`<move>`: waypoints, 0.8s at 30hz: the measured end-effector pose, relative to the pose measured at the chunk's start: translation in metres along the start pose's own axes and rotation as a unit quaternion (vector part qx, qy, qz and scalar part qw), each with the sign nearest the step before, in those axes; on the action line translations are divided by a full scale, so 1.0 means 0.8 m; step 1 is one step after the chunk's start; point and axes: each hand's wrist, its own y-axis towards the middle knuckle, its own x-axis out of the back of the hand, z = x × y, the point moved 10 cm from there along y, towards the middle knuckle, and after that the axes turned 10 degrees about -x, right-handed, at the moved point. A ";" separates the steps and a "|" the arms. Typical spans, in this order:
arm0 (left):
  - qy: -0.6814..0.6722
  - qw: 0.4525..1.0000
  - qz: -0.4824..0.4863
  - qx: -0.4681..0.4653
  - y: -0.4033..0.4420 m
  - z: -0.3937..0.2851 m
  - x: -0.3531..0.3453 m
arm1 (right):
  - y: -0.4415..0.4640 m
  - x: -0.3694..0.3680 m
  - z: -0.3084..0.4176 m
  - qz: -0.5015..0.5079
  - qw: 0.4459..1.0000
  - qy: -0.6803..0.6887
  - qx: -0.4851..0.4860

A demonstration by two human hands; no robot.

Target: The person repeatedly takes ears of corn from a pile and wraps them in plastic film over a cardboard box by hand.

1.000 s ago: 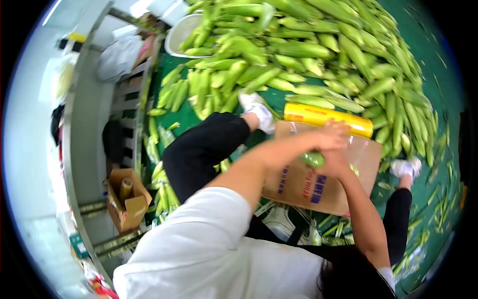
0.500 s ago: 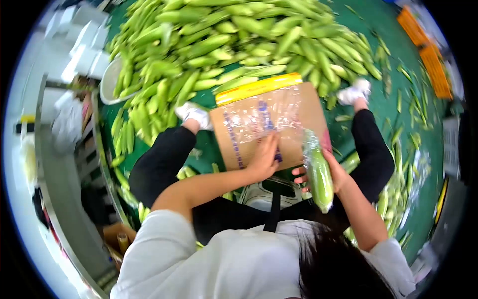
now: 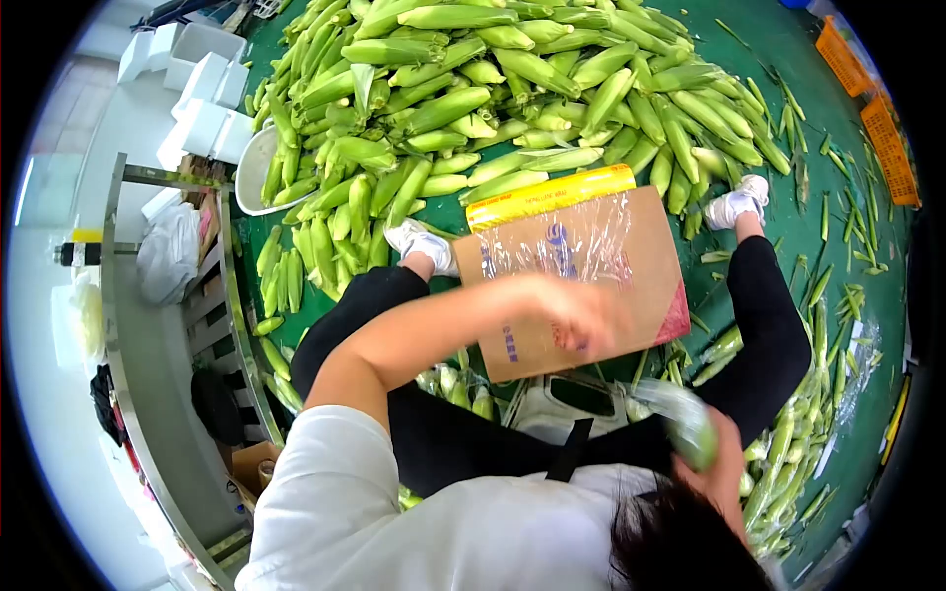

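My left hand (image 3: pixel 591 317) is smeared by motion above the cardboard box (image 3: pixel 645 266), and its fingers cannot be made out. Clear film lies over the top of the cardboard, drawn from a yellow roll of cling film (image 3: pixel 552 197) along the far edge. Low on the right, my right hand (image 3: pixel 721 468) is wrapped round a green ear of corn (image 3: pixel 698 438) in clear film. The ear is blurred, and its film-covered end points up and left, toward the near edge of the cardboard.
A big heap of corn in husks (image 3: pixel 443 108) covers the floor ahead, with a white tub (image 3: pixel 258 169) at its left. Film-wrapped ears (image 3: pixel 783 453) lie by my right leg. Orange crates (image 3: pixel 890 148) stand far right; a metal frame (image 3: pixel 118 295) runs along the left.
My right hand has drawn the wrapped ear of corn down and to the right, away from the cardboard. My left hand has swung right across the film. The whole view has shifted slightly.
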 end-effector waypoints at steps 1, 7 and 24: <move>0.035 0.979 -0.198 -0.041 -0.029 0.006 0.119 | -0.027 0.022 -0.059 -0.097 0.989 0.103 -0.044; 0.450 0.610 -0.652 -0.014 -0.208 0.180 0.533 | -0.154 0.036 -0.350 -0.240 0.895 0.112 -0.359; 0.335 0.614 -0.697 0.156 -0.264 0.074 0.334 | 0.352 -0.142 0.065 -0.106 0.986 -0.005 -0.132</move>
